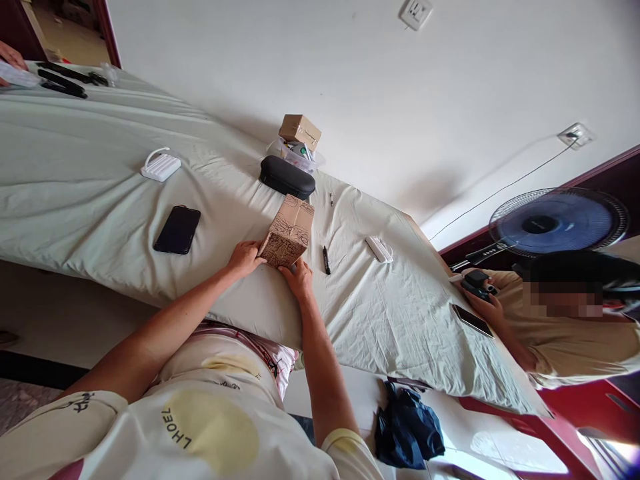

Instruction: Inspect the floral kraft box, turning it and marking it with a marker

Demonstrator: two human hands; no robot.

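Observation:
A small brown cardboard box [290, 227] with black line drawings on its sides rests on the cloth-covered table in front of me. My left hand [245, 259] grips its near left edge, with the fingers bent against the cardboard. At the near right bottom corner, my right hand [300, 277] holds the box with thumb and fingers. The fingertips are partly hidden by the box. Just right of the right hand lies a black marker pen [327, 260]. A black smartphone [177, 229] lies to the left of my left hand.
Behind the box are a black zip case [287, 177], a clear plastic tub [300, 155] and another cardboard box [300, 130]. White strapped devices [161, 165] lie on the pale green cloth [240, 213]. A co-worker [575, 333] holds a dark device beside a fan [557, 223].

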